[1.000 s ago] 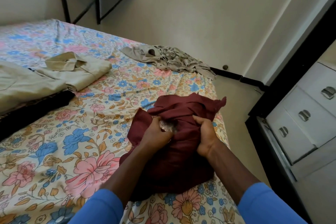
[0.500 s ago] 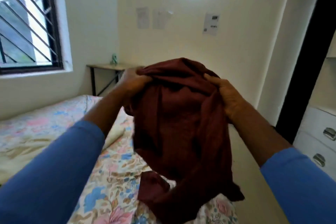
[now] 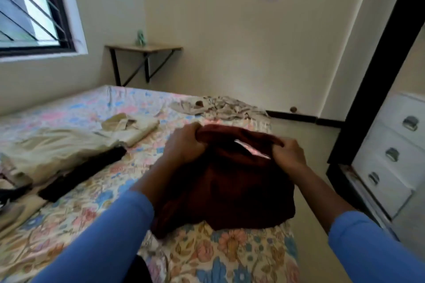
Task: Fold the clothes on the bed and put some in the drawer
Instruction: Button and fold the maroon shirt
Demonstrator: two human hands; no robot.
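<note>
Over the flowery bed (image 3: 76,204), both hands, left hand (image 3: 184,145) and right hand (image 3: 288,154), grip the dark red shirt (image 3: 230,190) tight by its top edge, probably to spread it flat for folding.

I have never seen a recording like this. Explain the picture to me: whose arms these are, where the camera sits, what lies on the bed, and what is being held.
There is no machine here. A person wears one wide-angle camera on the head, looking forward and down, so the arms in blue sleeves at the bottom are the wearer's own. The left hand and right hand each grip the top edge of a maroon garment, whose lower part rests on the bed with its floral sheet. To the left lie a folded beige shirt and a dark garment. At the far end sits a crumpled patterned cloth. On the right stands a white chest of drawers, which looks closed.
</note>
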